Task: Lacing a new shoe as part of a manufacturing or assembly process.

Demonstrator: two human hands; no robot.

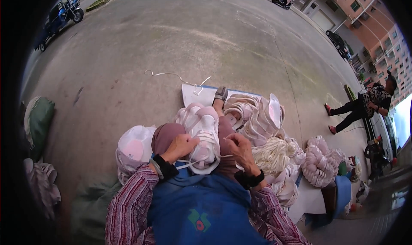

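Note:
A white and pink shoe upper (206, 124) lies across my lap with its toe pointing away from me. My left hand (182, 146) is closed at its left edge, fingertips against the lacing area. A white shoelace (198, 162) is threaded through the eyelets and trails out on both sides near the ankle opening. My right hand (241, 151) is raised just right of the upper, thumb and forefinger pinched on what looks like a lace end. Beside my left knee rests a stack of similar uppers (131, 147). A bundle of cream laces (271, 157) lies right of my right hand.
More nested uppers (262, 116) are piled at the right, with another bundle (321, 161) farther out. A loose white cord (171, 74) lies on the concrete ahead. Green sacks (39, 122) stand at the left. A person (372, 101) stands at the right; motorbikes are farther off.

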